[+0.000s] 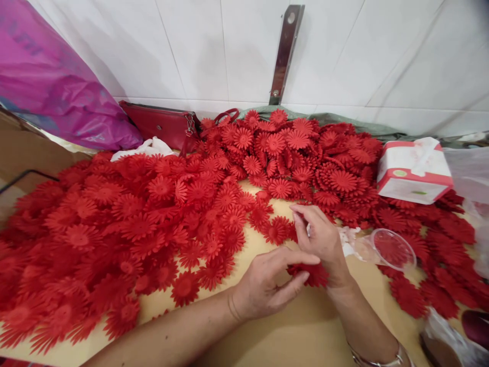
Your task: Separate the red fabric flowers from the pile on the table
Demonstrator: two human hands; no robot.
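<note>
My left hand (269,283) reaches in from the lower left. Its thumb and forefinger close on the edge of a red artificial flower (315,276), which hangs in front of my right wrist. Just above it, my right hand (319,234) has its thumb and forefinger tips drawn close together. Whatever might be between those tips is too small to make out. Beside the right fingers, a loose red flower (275,230) lies on the tan tabletop (286,326). A bracelet (378,357) circles my right wrist.
A broad heap of red flowers (114,219) covers the left, and another pile (301,158) sits against the tiled wall. To the right are a tissue box (414,173), a clear round plastic lid (393,250) and more flowers. A red purse (160,127) and purple bag (64,76) stand behind.
</note>
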